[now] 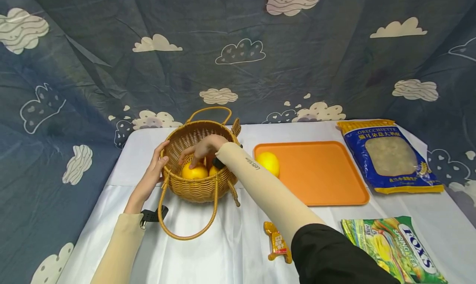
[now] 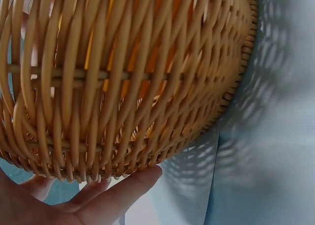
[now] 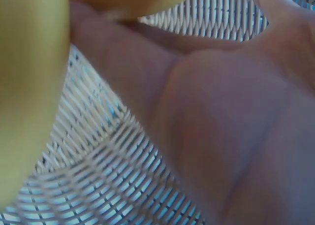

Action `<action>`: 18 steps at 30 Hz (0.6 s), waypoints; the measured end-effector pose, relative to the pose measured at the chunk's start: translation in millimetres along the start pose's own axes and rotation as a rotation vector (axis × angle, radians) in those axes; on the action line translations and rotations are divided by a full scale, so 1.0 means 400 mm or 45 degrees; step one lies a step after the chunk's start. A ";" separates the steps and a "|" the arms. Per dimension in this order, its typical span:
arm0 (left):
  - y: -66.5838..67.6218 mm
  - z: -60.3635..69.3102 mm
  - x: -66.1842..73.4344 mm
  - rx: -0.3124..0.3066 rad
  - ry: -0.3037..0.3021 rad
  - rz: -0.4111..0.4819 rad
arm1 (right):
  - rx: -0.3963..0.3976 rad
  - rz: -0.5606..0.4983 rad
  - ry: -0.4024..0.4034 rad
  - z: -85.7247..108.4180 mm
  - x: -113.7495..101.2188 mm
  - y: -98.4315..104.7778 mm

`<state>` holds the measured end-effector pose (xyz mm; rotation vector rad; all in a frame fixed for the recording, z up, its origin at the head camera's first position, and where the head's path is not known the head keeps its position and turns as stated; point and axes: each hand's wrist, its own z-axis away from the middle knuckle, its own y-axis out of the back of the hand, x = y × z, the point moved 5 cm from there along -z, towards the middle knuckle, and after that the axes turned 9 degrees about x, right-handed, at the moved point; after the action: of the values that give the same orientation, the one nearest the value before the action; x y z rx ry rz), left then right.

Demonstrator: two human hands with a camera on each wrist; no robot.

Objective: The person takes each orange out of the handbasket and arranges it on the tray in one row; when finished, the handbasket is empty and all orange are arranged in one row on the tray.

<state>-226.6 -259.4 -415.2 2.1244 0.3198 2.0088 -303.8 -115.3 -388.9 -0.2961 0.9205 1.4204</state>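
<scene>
A woven wicker basket [image 1: 198, 189] with two looped handles holds yellow-orange fruit, one of them an orange fruit [image 1: 195, 171] near its front wall. The right hand [image 1: 203, 150] reaches down inside the basket, its thumb touching the top of that fruit; in the right wrist view the hand [image 3: 211, 102] lies beside yellow fruit [image 3: 29, 87], blurred. At the basket's left rim the left hand [image 1: 150, 174] steadies it with spread, fairly straight fingers, and in the left wrist view its fingers [image 2: 128, 190] touch the weave [image 2: 133, 87]. What the right fingertips touch is partly hidden.
An orange tray [image 1: 320, 172] lies right of the basket, with a yellow fruit [image 1: 268, 163] at its left edge. Farther right is a blue pasta bag [image 1: 392, 156]. Nearer the front lie a green tea packet [image 1: 398, 249] and a small orange-brown packet [image 1: 277, 242], beside the right forearm.
</scene>
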 end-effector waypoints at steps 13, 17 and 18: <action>-0.001 -0.002 -0.001 0.009 -0.013 0.010 | 0.208 0.158 0.045 0.016 0.005 0.035; 0.001 -0.002 -0.002 0.009 -0.016 0.009 | 0.212 0.129 0.067 0.027 -0.001 0.049; 0.002 -0.002 -0.003 0.011 -0.016 0.006 | 0.216 0.107 0.077 0.033 -0.003 0.055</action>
<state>-227.3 -260.3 -416.1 2.1437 0.3225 1.9995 -319.0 -103.5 -372.3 -0.1756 1.1066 1.4060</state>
